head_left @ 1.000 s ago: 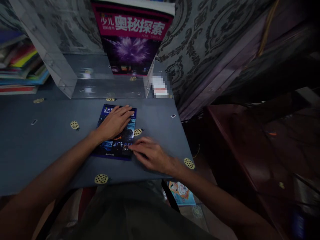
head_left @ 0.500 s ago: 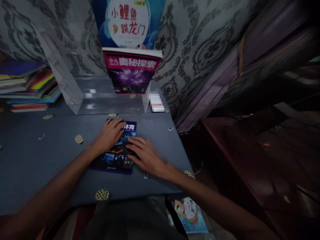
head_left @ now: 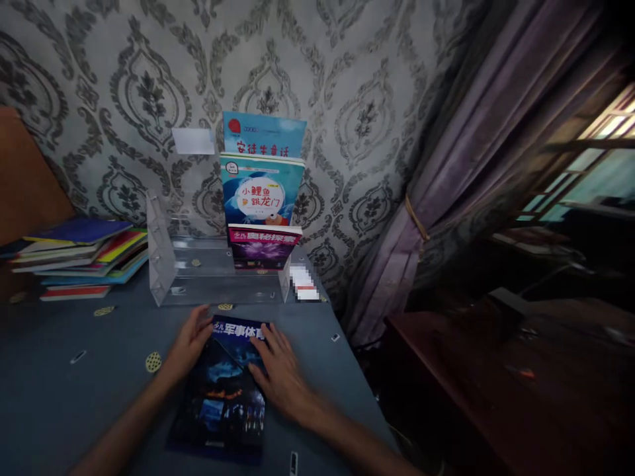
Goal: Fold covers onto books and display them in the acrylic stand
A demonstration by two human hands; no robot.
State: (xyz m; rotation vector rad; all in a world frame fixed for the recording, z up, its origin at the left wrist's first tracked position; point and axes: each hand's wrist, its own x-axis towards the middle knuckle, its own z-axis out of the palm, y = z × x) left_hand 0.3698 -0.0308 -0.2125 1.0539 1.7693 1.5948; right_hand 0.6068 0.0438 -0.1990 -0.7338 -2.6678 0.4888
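Note:
A dark blue book [head_left: 221, 390] lies face up on the table, with white characters along its top. At its upper left edge is my left hand [head_left: 191, 342], its fingers apart. My right hand [head_left: 280, 370] rests on the book's right edge, fingers spread over the cover's upper right. Beyond the hands stands a clear plastic rack [head_left: 166, 264]. On its right side, a magenta book [head_left: 265, 250], a blue-green book [head_left: 262, 192] and a light blue book [head_left: 265, 132] stand in tiers, one behind another.
A pile of books [head_left: 89, 248] sits on the patterned blue-grey table [head_left: 114, 370] at the left. A blurred white item [head_left: 303, 284] lies right of the rack. Past the table's right edge are a purple curtain [head_left: 391, 251] and a dark red surface [head_left: 436, 370].
The view has tilted up, showing more wall and a third book in the rack. My left hand has moved off the cover to the book's edge, uncovering the title; my right hand has shifted towards its top.

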